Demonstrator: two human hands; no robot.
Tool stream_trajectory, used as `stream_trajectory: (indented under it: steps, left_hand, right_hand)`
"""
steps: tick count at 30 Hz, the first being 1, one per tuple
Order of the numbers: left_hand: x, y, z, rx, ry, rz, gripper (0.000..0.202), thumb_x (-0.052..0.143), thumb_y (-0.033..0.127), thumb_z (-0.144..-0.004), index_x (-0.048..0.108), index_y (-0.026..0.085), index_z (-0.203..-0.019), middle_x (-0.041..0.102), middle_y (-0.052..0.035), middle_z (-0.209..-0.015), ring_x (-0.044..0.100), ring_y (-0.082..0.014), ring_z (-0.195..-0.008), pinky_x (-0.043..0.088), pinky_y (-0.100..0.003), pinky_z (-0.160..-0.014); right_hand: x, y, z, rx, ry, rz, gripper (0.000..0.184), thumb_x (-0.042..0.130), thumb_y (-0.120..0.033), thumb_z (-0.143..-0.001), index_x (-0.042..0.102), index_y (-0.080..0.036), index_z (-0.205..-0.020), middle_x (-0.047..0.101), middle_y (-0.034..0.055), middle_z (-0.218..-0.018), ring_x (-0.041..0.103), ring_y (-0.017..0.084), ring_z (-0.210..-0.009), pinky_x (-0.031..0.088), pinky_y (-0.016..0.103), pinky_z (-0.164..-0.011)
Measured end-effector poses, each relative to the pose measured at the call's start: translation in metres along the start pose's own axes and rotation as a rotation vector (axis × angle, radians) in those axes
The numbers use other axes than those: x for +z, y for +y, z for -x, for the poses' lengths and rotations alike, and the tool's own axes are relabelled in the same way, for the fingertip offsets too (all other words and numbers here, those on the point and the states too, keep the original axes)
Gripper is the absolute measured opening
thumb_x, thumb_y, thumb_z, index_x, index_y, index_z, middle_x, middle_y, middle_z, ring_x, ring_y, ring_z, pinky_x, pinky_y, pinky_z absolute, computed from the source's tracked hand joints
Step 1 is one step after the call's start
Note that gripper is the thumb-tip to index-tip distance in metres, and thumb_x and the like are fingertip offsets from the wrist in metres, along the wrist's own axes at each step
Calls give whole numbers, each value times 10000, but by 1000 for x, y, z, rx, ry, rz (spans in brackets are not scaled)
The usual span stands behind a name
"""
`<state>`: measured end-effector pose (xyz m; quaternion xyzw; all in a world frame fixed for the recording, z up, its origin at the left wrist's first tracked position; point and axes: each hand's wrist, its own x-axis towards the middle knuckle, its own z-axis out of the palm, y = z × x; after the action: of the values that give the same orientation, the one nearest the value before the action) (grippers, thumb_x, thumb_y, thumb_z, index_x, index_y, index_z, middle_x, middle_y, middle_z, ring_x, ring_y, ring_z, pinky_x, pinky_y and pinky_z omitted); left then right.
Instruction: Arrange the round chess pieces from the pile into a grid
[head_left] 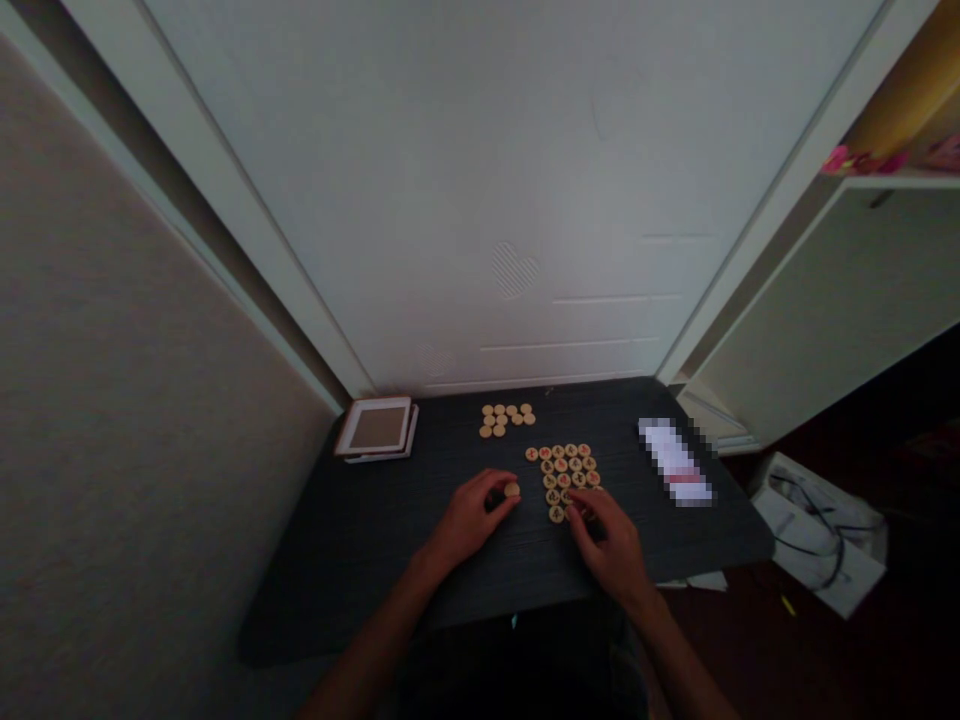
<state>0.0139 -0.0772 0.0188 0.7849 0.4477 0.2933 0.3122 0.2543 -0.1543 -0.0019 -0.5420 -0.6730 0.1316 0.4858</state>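
My left hand point(475, 515) pinches a round wooden Chinese chess piece point(512, 490) between thumb and fingertips, its upper face pale. To its right lies a block of Chinese chess pieces point(562, 465) in rows, marked with red or black characters. Over the lower right part of that block, my right hand point(609, 540) has its thumb and fingers curled close together at the pieces. It covers several of them, and whether a piece is between its fingertips is hidden. Farther back sits a group of pale, unmarked-looking pieces point(501, 420).
The dark table point(337, 560) stands against a white door panel point(480, 200). Shallow framed trays or lids point(377, 425) are stacked at its back left. A pixelated, whitish oblong item point(675, 465) lies at the right. A white box with cables point(821, 535) is on the floor.
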Motion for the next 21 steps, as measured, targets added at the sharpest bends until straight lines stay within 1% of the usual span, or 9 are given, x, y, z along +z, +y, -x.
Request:
stream_trajectory:
  steps: [2,5,8,13,18,21]
  left_hand:
    - [7,8,9,-84,-37,183,234,689,364,-887,689,240,-1085,757,-35,-1032,708,-203,-928,564,-325,-840]
    - [17,13,21,-171,-70,461,256,719,373,-855,686,200,-1041,770,-62,-1019,727,-211,-933,577,-341,-863]
    - [23,12,31,-228,-57,609,276,772,370,-797,683,179,-976,773,-81,-1013,732,-221,-927,580,-354,-874]
    - [26,7,40,-273,-34,628,264,781,384,-780,694,181,-924,775,-76,-984,729,-222,-906,581,-358,-871]
    - [26,6,43,-283,-20,638,267,803,374,-749,693,185,-902,777,-78,-971,732,-233,-905,584,-374,-885]
    - [26,6,45,-282,-20,659,257,811,351,-748,696,189,-912,779,-68,-982,734,-228,-916,581,-362,-895]
  right_hand:
    - [11,-11,2,-81,-77,-20,332,601,-241,-926,654,-280,-1251,709,80,-1135,678,251,-1052,582,427,-923]
    - [27,-21,6,-147,-187,-64,408,599,-196,-925,612,-294,-1320,661,86,-1239,641,247,-1147,561,429,-988]
    - [40,-24,9,-170,-211,-89,382,581,-173,-937,621,-289,-1298,665,88,-1196,650,237,-1122,569,416,-979]
    - [51,-19,15,-174,-185,-84,328,604,-192,-934,650,-299,-1242,689,73,-1100,684,231,-1029,605,385,-903]
    - [56,-19,21,-176,-128,-99,294,614,-187,-932,681,-297,-1196,704,66,-1042,701,225,-968,620,366,-856]
    - [57,-19,23,-163,-114,-97,276,606,-207,-946,687,-308,-1189,702,65,-1038,703,222,-952,623,359,-842]
